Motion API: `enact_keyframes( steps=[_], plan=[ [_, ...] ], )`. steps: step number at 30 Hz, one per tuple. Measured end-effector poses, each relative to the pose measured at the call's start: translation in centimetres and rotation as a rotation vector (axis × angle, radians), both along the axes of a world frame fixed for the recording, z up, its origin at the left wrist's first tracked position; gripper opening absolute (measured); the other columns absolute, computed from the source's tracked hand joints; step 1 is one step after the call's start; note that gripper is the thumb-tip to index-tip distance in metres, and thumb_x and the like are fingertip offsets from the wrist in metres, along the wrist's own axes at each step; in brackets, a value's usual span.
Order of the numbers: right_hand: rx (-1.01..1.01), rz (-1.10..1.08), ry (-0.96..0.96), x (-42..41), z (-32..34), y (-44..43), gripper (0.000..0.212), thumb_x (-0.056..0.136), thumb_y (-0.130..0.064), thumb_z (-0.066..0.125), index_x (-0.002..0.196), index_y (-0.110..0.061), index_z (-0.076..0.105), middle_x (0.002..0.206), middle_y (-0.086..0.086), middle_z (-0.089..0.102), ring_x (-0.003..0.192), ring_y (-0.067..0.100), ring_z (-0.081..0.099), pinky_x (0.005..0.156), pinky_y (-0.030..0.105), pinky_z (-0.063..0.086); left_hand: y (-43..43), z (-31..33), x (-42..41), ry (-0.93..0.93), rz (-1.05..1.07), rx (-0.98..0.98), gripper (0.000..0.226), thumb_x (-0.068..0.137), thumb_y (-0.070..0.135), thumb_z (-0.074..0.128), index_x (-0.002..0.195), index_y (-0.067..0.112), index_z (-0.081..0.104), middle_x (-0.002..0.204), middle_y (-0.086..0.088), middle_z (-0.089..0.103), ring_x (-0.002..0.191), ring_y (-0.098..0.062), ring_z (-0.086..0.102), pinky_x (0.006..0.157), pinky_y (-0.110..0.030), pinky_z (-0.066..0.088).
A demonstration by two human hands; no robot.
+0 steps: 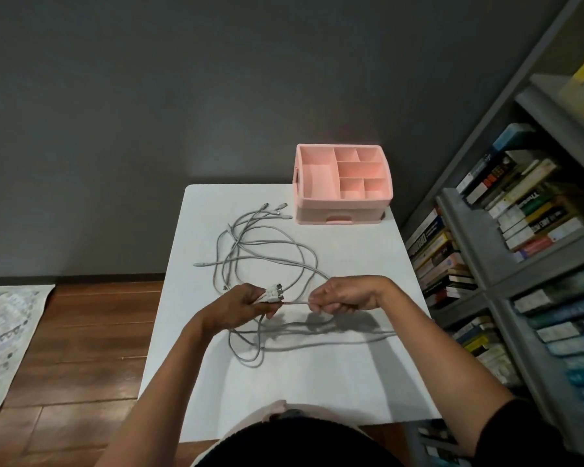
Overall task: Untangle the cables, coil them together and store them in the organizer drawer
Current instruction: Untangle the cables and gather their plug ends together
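Left grip (240,306): my fingers are curled round a bunch of white plug ends (273,294), held just above the table (317,382). The plugs point right, toward my other hand.

Right grip (343,296): my fingertips pinch one grey cable stretch (297,302) close to the plugs. This stretch is taut between my hands and its long axis runs left to right.

Cables (273,244): grey, several, in loose overlapping loops on the table. They lie beyond my hands and trail beneath them toward me. Small far plugs (277,210) fan out at the back, pointing away and to the right, toward the organizer. One more end lies apart at the left and points left.

Organizer (343,183): pink, at the table's far right corner. Its top is open and divided into compartments, with no cable in them.

Drawer (339,219): low in the organizer's front, closed, facing me.

Bookshelf (520,230): grey, to my right, stacked with books.
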State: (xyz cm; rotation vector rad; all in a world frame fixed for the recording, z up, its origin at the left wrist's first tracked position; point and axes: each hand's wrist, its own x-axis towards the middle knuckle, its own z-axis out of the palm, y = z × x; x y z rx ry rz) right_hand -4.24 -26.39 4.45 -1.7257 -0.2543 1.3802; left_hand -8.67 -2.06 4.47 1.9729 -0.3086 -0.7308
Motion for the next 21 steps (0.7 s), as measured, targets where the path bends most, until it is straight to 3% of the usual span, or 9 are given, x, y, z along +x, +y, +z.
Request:
enact_keyframes(
  steps=[4, 7, 12, 21],
  plan=[
    [-0.055, 0.032, 0.080, 0.9, 0.3, -2.4, 0.025, 0.102, -0.027, 0.041, 0.082, -0.017, 0.052, 0.050, -0.012, 0.030, 0.043, 0.002, 0.017, 0.040, 0.014, 0.015, 1.0, -0.1, 0.7, -0.057, -0.034, 0.074, 0.021, 0.083, 0.031, 0.056, 0.063, 0.032, 0.062, 0.061, 0.004, 0.051, 0.058, -0.009, 0.043, 0.061, -0.022, 0.036],
    [-0.089, -0.019, 0.086, 1.4, 0.5, -4.6, 0.026, 0.101, -0.028, 0.042, 0.081, -0.017, 0.053, 0.051, -0.011, 0.030, 0.043, 0.003, 0.015, 0.039, 0.014, 0.015, 3.2, -0.7, 0.7, -0.099, 0.019, 0.113, 0.034, 0.094, 0.018, 0.059, 0.063, 0.032, 0.063, 0.057, 0.008, 0.051, 0.054, -0.004, 0.041, 0.057, -0.018, 0.034],
    [-0.112, -0.044, 0.047, 1.5, 0.5, -6.2, 0.025, 0.100, -0.027, 0.043, 0.081, -0.015, 0.054, 0.050, -0.010, 0.033, 0.041, 0.002, 0.017, 0.039, 0.013, 0.017, 3.8, -0.6, 0.4, -0.120, 0.018, 0.130, 0.030, 0.095, 0.014, 0.056, 0.067, 0.023, 0.061, 0.058, 0.007, 0.048, 0.053, -0.005, 0.036, 0.055, -0.017, 0.032],
    [-0.149, -0.053, -0.027, 1.7, 0.7, -8.1, 0.024, 0.100, -0.020, 0.045, 0.084, -0.008, 0.057, 0.054, -0.010, 0.048, 0.042, 0.003, 0.028, 0.048, 0.016, 0.025, 4.6, -1.1, -0.1, -0.086, 0.086, 0.145, 0.034, 0.094, 0.023, 0.059, 0.060, 0.026, 0.061, 0.050, 0.007, 0.036, 0.050, -0.007, 0.028, 0.050, -0.018, 0.027]
  ],
)
